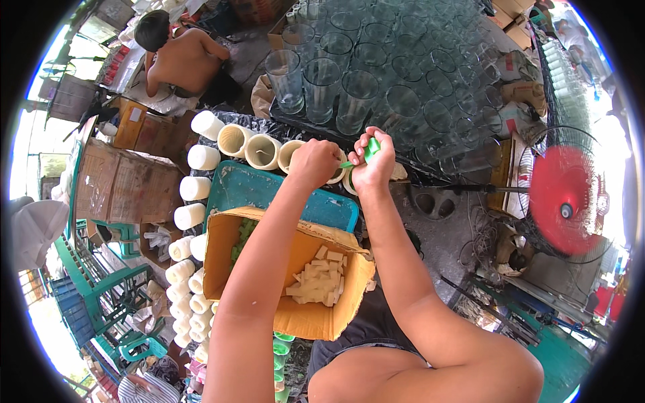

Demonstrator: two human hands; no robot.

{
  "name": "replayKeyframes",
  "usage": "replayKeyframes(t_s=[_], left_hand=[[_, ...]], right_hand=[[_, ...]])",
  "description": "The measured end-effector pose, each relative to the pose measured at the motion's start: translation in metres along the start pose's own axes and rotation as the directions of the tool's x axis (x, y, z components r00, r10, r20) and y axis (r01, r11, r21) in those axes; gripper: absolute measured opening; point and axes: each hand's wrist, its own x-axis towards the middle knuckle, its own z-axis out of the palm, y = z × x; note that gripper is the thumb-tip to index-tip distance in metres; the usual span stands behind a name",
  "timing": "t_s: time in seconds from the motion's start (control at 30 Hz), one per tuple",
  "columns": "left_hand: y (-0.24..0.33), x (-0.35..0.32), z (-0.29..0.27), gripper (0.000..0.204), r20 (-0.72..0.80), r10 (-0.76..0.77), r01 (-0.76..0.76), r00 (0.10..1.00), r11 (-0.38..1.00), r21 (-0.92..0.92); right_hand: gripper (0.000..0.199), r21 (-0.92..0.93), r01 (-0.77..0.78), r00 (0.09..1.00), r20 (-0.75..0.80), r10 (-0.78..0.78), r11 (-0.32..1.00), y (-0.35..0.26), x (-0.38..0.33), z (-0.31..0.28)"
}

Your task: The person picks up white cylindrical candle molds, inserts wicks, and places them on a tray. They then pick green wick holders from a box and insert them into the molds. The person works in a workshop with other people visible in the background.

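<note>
- Head view: a green strip [371, 149] is held up between both hands, its long axis roughly left to right, narrow end pointing left.
- Right hand [375, 164] curls snugly round the wider end; left hand [314, 163] is clenched at the narrow end, its exact hold hidden.
- Dark surface [270, 126] beyond; grey floor [440, 242] to the right.
- Cream cylinders [262, 152] stand near; teal tray [252, 183] and cardboard box [316, 321] lie nearer.
- Left forearm [252, 282] blocks part of the box; glass vessels [321, 84] crowd the far side.

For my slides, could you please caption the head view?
Right hand gripping a green piece, left hand beside it, glass vessels beyond.
</note>
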Motion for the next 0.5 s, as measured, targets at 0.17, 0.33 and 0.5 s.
replayKeyframes(t_s=[0.17, 0.33, 0.5], left_hand=[[0.0115, 0.0038, 0.0081, 0.014, 0.055, -0.129, 0.128, 0.99, 0.991, 0.025], [0.0099, 0.0018, 0.0118, 0.018, 0.069, -0.138, 0.144, 0.988, 0.985, -0.092], [0.0024, -0.0023, 0.0053, 0.017, -0.009, -0.09, 0.089, 0.996, 0.993, -0.079]], right_hand=[[0.016, 0.004, 0.016, 1.0, -0.008, -0.016, 1.0, -0.0004, -0.0016, -0.0009], [0.016, 0.012, 0.03, 1.0, 0.009, -0.03, 0.999, -0.0001, 0.0001, -0.0001], [0.017, -0.01, 0.027, 0.999, 0.031, -0.027, 1.0, 0.0015, -0.0027, 0.0048]])
